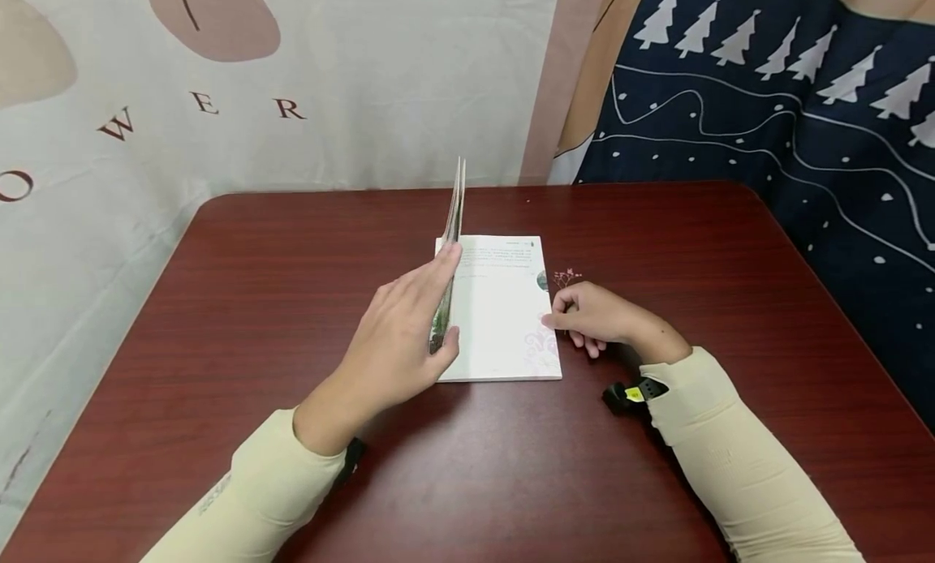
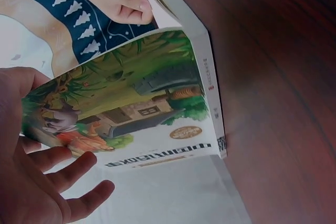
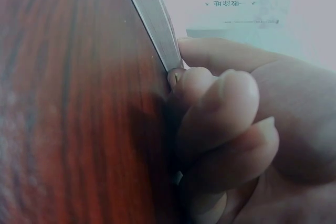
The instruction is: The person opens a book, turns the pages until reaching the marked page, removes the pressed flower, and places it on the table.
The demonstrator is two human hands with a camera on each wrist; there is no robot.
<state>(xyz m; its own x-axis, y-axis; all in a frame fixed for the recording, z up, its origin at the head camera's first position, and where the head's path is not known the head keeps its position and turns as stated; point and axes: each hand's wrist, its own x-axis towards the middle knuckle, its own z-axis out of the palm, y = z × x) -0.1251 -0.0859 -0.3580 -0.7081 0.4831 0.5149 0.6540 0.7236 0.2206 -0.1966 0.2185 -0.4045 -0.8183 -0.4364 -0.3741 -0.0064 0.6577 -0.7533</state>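
A book (image 1: 500,328) lies partly open on the table, with printed white pages on its right side. Its front cover and some leaves stand nearly upright. In the left wrist view the illustrated cover (image 2: 152,98) shows a house and greenery. My left hand (image 1: 398,328) is beside this raised part on its outer left side, its fingers extended and apart from one another. At the right edge of the book, my right hand (image 1: 595,315) pinches the pages between thumb and curled index finger. The right wrist view shows the thumb (image 3: 220,51) on top of the page block's edge.
The dark red-brown table (image 1: 256,303) extends around the book on all sides. Behind it hang a pale curtain with letters (image 1: 409,76) and a navy cloth with white trees (image 1: 730,100). Black straps (image 1: 635,394) sit at the wrists.
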